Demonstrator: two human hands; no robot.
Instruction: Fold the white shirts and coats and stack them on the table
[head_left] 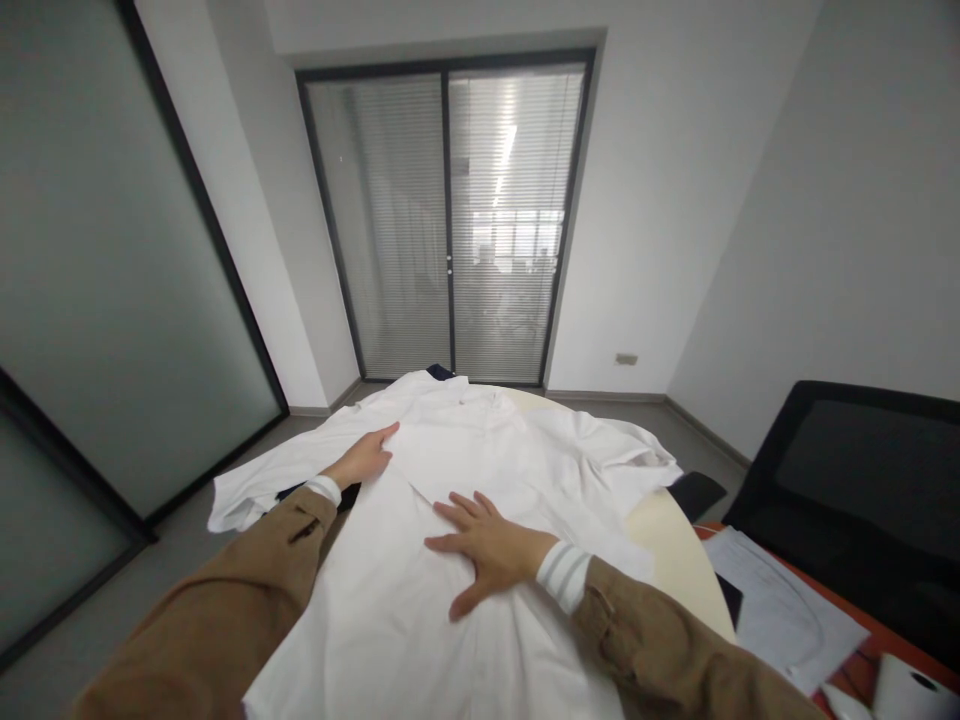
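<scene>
A long white coat (457, 450) lies spread over a round table, its lower part hanging toward me. One sleeve (244, 490) reaches out to the left and the other sleeve (630, 450) to the right. At the coat's left edge, my left hand (361, 458) is closed on the cloth, thumb on top and the other fingers partly hidden. My right hand (487, 548) rests on the middle of the coat, palm down with fingers spread. A short slit shows in the fabric between the two hands.
The pale tabletop (679, 545) shows at the right. Beyond it stand a black mesh chair (862, 490) and an orange surface with white papers (787, 600) and a white roll (911, 690). A glass door with blinds (450, 220) is ahead; a frosted panel (112, 250) stands left.
</scene>
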